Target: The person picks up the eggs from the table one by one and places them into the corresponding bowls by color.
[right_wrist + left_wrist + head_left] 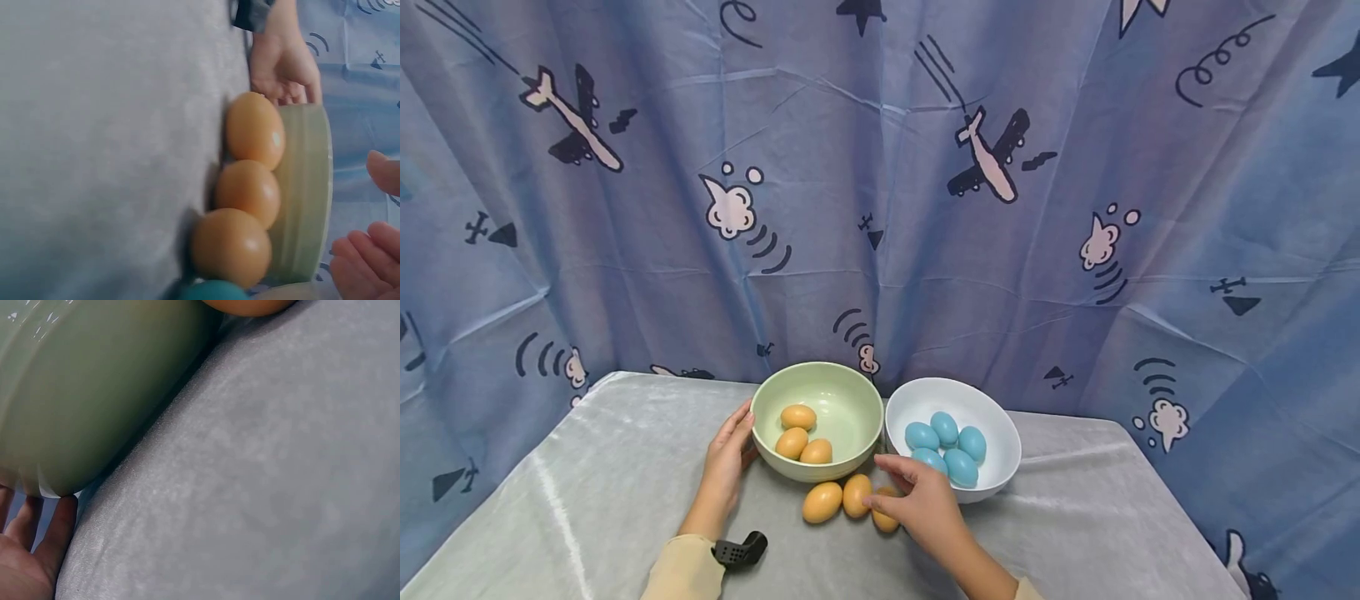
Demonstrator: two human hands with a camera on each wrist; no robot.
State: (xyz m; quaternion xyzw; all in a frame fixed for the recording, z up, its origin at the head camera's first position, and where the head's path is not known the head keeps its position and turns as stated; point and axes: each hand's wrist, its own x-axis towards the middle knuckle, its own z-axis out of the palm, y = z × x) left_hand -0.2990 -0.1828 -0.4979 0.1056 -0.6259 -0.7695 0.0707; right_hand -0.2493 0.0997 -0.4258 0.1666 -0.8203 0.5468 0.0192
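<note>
My left hand (724,467) rests its fingers, fairly straight, against the left side of a green bowl (861,408). Three orange eggs (792,442) lie inside that bowl. In front of it, three more orange eggs (822,502) form a row on the cloth. Over the row's right end is my right hand (928,508), thumb and fingers parted with nothing between them; it partly hides the rightmost egg (886,522) in the head view. The right wrist view shows this hand apart from the eggs. Several blue eggs (961,468) lie in a white bowl (1003,450).
Both bowls stand side by side at the back of a table with a grey cloth (602,492). A blue curtain (820,250) hangs behind. The right wrist view has a rounded teal surface (215,291) beside the nearest orange egg, mostly cut off.
</note>
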